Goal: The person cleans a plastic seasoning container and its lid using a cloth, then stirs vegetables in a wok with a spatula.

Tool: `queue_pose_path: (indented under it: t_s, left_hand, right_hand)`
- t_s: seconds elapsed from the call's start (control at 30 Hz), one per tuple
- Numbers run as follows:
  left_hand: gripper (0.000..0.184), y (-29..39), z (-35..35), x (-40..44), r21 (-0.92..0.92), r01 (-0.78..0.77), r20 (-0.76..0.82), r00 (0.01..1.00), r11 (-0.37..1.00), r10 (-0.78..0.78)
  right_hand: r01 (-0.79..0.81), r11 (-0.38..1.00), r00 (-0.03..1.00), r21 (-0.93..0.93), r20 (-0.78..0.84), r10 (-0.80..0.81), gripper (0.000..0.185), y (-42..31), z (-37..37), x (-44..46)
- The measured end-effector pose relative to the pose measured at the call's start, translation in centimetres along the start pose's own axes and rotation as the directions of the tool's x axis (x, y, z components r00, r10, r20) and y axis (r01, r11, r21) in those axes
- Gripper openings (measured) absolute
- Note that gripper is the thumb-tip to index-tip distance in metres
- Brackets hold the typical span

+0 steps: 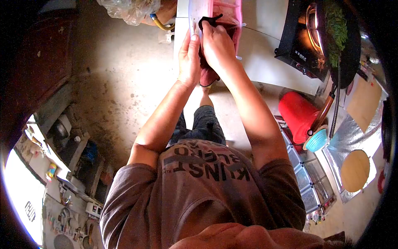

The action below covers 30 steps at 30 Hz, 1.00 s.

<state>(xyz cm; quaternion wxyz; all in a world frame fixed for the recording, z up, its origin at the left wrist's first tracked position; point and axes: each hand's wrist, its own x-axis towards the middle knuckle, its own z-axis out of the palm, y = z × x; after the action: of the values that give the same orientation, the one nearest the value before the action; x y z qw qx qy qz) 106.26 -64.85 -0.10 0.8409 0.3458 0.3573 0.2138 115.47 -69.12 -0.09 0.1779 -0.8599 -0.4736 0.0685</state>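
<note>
A pink and white plastic rack or tray (227, 11) is at the top centre. My left hand (190, 58) is at its near left edge, the thumb up and the fingers round the edge. Beside it, my right hand (217, 43) has its fingers closed on a dark cloth (206, 20), which sticks out above the fingers. Dark red material hangs below, between the two hands; whether it belongs to the cloth I cannot tell.
A black gas stove (299, 53) is at the upper right, with a pan (350, 50) holding greens. Below are a red bucket (297, 110), a blue colander (317, 140) and a round wooden board (355, 170). A plastic bag (128, 10) lies at the upper left.
</note>
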Motion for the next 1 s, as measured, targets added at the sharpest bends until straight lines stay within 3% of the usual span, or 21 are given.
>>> queue_pose_path:
  t_s: [0.03,0.1,0.13,0.23,0.3,0.37,0.43,0.5,0.63,0.67,0.7,0.77,0.8,0.87,0.93,1.0]
  left_hand:
    - [0.052,0.0,0.0,0.0,-0.003,0.001,-0.001,1.0,1.0,-0.001]
    - [0.05,-0.1,0.1,0.1,0.057,-0.023,-0.013,1.0,0.998,0.023]
    - [0.05,-0.3,0.1,0.1,0.054,-0.021,-0.01,1.0,0.998,0.022]
    - [0.049,-0.5,0.0,0.1,0.066,0.011,-0.051,0.999,0.998,-0.007]
    - [0.05,-0.6,-0.2,0.2,0.025,0.004,-0.055,0.998,1.0,-0.003]
    - [0.05,-1.1,-0.4,0.4,-0.065,0.007,-0.04,0.999,0.998,-0.009]
    - [0.051,-1.3,-0.4,0.5,0.014,-0.009,-0.04,0.999,1.0,0.01]
    - [0.05,-1.1,-0.6,0.9,0.022,-0.052,-0.021,0.998,0.998,0.052]
    - [0.052,-1.0,-0.7,1.0,0.05,-0.064,-0.005,0.998,0.997,0.064]
    - [0.053,-0.9,-0.6,0.9,0.04,-0.064,0.004,0.998,0.997,0.064]
    - [0.055,-0.8,-0.6,0.9,0.028,-0.064,0.013,0.998,0.998,0.064]
    - [0.059,-0.4,-0.5,0.7,0.096,-0.076,0.031,0.997,0.992,0.073]
    - [0.061,-0.6,-0.7,0.9,0.095,-0.074,0.043,0.997,0.993,0.07]
    - [0.062,-0.6,-1.0,1.1,0.102,-0.069,0.057,0.996,0.992,0.064]
    - [0.063,-0.4,-1.3,1.2,0.1,-0.043,0.056,0.998,0.994,0.037]
    - [0.062,-0.3,-1.6,1.8,0.113,-0.025,0.06,0.998,0.993,0.018]
  right_hand:
    - [0.001,1.0,1.0,-0.002,0.003,-0.001,0.017,-0.3,-0.3,-0.4]
    - [-0.143,0.989,0.984,0.043,0.116,0.137,0.021,-1.1,-1.2,-1.4]
    - [-0.291,0.935,0.949,0.203,0.188,0.255,0.026,-1.5,-1.7,-1.6]
    - [-0.167,0.976,0.979,0.138,0.137,0.149,0.028,-1.0,-0.8,-3.3]
    - [-0.294,0.915,0.951,0.276,0.186,0.249,0.027,-1.2,-1.0,-3.9]
    - [-0.193,0.954,0.979,0.231,0.113,0.171,0.025,-0.9,-0.6,-4.3]
    - [-0.138,0.967,0.99,0.213,0.013,0.138,0.021,-0.8,-0.6,-4.6]
    - [-0.157,0.949,0.972,0.273,0.211,0.1,0.016,-1.1,-1.1,-5.4]
    - [-0.192,0.934,0.978,0.301,0.137,0.157,0.012,-1.6,-1.5,-5.7]
    - [-0.34,0.862,0.92,0.375,0.321,0.223,0.026,-1.4,-2.2,-5.4]
    - [-0.347,0.858,0.92,0.378,0.316,0.233,0.026,-1.4,-2.7,-5.2]
    - [-0.604,0.576,0.788,0.55,0.52,0.329,0.031,-1.4,-3.2,-5.3]
    - [-0.527,0.589,0.848,0.612,0.418,0.325,0.031,-1.0,-2.0,-5.9]
    - [-0.499,0.55,0.866,0.669,0.377,0.328,0.031,-1.2,-1.7,-6.3]
    - [-0.576,0.383,0.815,0.722,0.469,0.341,0.029,-1.7,-2.2,-6.8]
    - [-0.24,0.621,0.962,0.746,0.098,0.254,0.034,-2.0,0.3,-8.0]
